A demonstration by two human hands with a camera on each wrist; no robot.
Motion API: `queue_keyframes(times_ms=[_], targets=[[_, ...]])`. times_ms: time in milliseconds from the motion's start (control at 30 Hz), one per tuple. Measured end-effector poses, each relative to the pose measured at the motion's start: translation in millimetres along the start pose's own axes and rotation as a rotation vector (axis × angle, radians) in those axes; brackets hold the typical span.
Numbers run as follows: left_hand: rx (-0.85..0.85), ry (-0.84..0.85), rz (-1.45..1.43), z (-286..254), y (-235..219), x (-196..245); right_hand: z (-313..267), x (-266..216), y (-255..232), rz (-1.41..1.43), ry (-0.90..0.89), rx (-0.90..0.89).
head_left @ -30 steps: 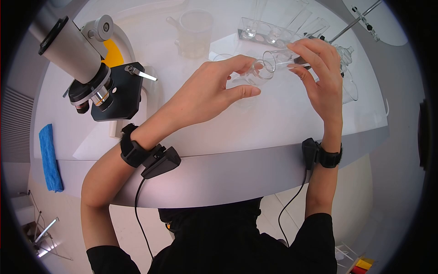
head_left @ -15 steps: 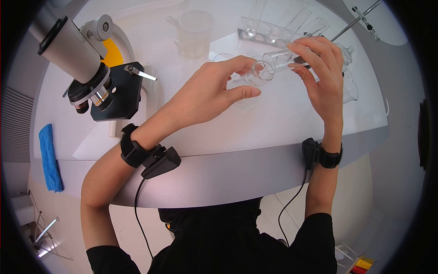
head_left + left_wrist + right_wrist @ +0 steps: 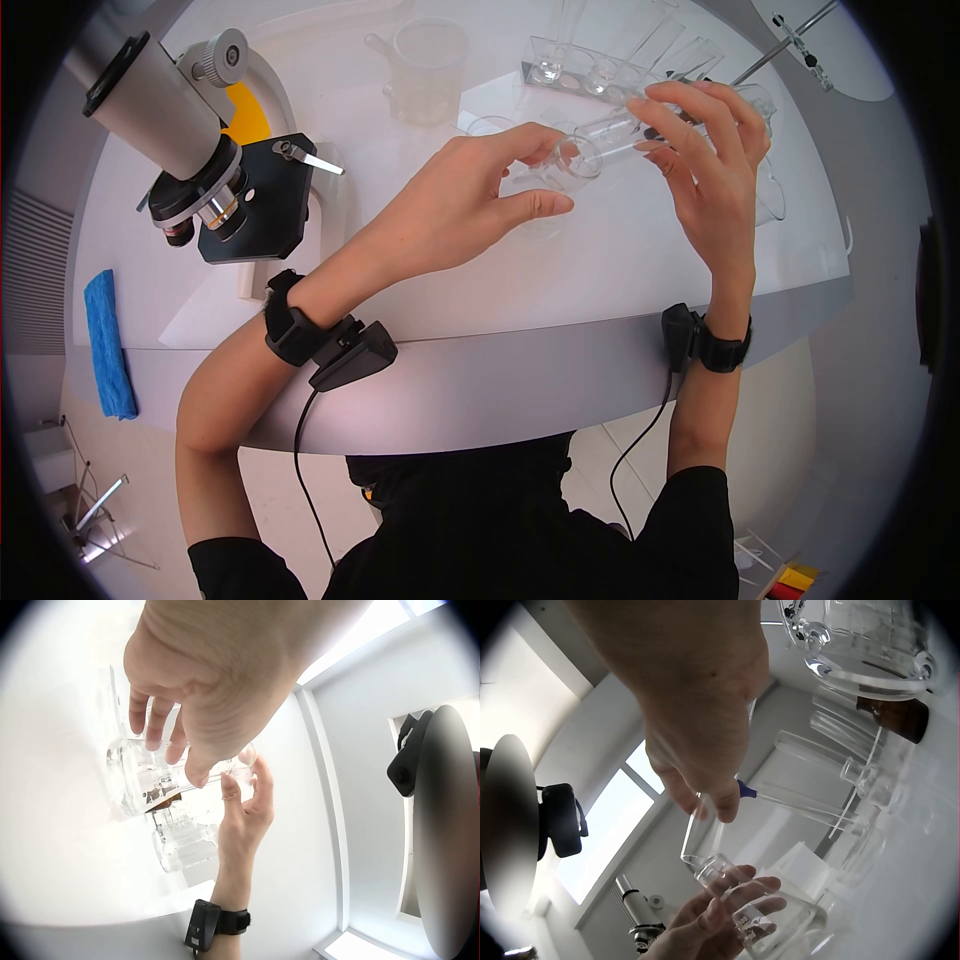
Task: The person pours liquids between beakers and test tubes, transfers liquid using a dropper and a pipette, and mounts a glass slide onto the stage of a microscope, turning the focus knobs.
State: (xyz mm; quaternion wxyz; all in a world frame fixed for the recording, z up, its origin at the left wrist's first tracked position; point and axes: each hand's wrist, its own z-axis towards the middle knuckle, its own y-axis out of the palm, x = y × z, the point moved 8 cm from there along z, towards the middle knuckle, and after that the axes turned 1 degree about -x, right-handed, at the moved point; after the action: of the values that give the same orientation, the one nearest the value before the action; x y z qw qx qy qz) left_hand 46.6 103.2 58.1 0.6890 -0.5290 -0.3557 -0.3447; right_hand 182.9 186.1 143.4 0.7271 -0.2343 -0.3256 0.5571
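My left hand (image 3: 455,205) grips a clear glass conical flask (image 3: 780,919) around its neck, fingers on the far side and thumb on the near side. In the right wrist view those fingers show through the glass and the flask widens toward the white tabletop. My right hand (image 3: 715,160) pinches a clear glass test tube (image 3: 612,130) between thumb and fingertips. The tube slants down to the left, its open end (image 3: 694,857) right at the flask's mouth; its other end is hidden behind the right hand. The left wrist view shows both hands around the glassware.
A microscope (image 3: 255,200) stands at left, a blue cloth (image 3: 110,345) near the left table edge. Behind are a translucent jug (image 3: 428,75) and a rack (image 3: 575,80) of several test tubes. An amber bottle (image 3: 904,718) and a large glass vessel (image 3: 870,645) stand at right.
My right hand has shifted slightly to the right, its fingers a little more spread, and the test tube's angle has changed slightly. My left hand stays nearly still on the flask.
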Motion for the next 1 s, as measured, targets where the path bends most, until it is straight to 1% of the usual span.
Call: queue_keyframes(times_ms=[167, 300, 367, 400, 467, 500, 567, 633, 733, 767, 833, 1000], targets=[[-0.006, 0.008, -0.010, 0, 0, 3, 3, -4, -5, -0.053, -0.043, 0.011], [0.004, 0.045, -0.034, -1, -3, 6, 7, -10, -7, -0.104, -0.055, 0.022], [-0.006, 0.026, -0.053, -2, -3, 6, 10, -14, -9, -0.120, -0.073, 0.028], [0.012, 0.042, -0.061, -1, -3, 6, 11, -15, -10, -0.127, -0.069, 0.019], [0.053, 0.167, -0.073, -3, -6, 9, 15, -19, -11, -0.140, -0.063, -0.002], [0.080, 0.179, -0.078, -5, -10, 10, 17, -23, -13, -0.146, -0.092, 0.001], [0.081, 0.149, -0.066, -9, -13, 9, 20, -25, -9, -0.193, -0.075, -0.076], [0.110, 0.170, -0.050, -12, -16, 11, 22, -29, -12, -0.212, -0.120, -0.047], [0.070, 0.154, -0.034, -15, -15, 11, 24, -35, -12, -0.253, -0.147, -0.058], [0.090, 0.163, -0.026, -17, -17, 11, 25, -37, -14, -0.257, -0.166, -0.043], [0.055, 0.155, -0.043, -18, -13, 8, 26, -41, -13, -0.300, -0.198, -0.071], [0.061, 0.210, -0.006, -22, -8, -2, 26, -53, -14, -0.347, -0.274, -0.083]])
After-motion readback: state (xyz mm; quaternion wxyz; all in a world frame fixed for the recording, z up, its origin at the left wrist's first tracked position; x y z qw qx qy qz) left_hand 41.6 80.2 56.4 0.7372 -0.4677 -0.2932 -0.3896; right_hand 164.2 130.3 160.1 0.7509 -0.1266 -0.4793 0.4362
